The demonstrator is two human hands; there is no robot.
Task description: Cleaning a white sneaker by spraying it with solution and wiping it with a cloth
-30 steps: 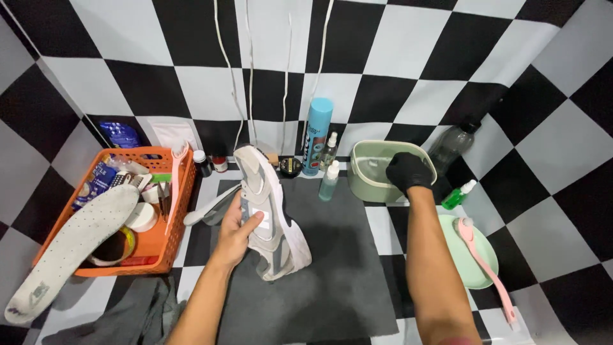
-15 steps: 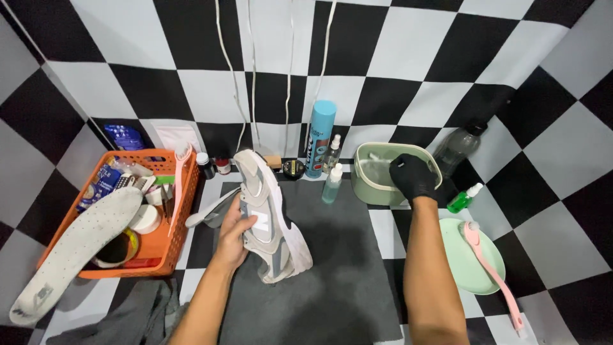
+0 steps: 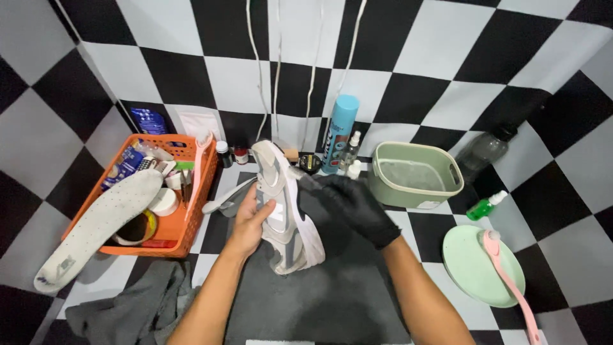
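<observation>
Left hand: the bare left hand is closed around the side of a white and grey sneaker, fingers wrapped on its upper.
Right hand: the right hand, in a black glove, is laid against the other side of the sneaker near its heel end; whether the fingers are curled shut on it cannot be told.
Sneaker: it is held tilted on edge, toe pointing toward the far wall, above the middle of a dark grey mat.
Mat: it is spread on the black and white chequered floor, between the basket and the plate.
Left edge of mat: an orange plastic basket is set just beside it, filled with small items; a white insole is laid across the basket and juts out over its near left corner.
Near left corner: a crumpled grey cloth is seen.
Far edge: a tall blue spray can is stood upright against the wall, with small bottles beside it.
Far right corner: a pale green tub is placed there.
Right edge: a pale green plate is laid flat, and a pink brush is rested across it.
</observation>
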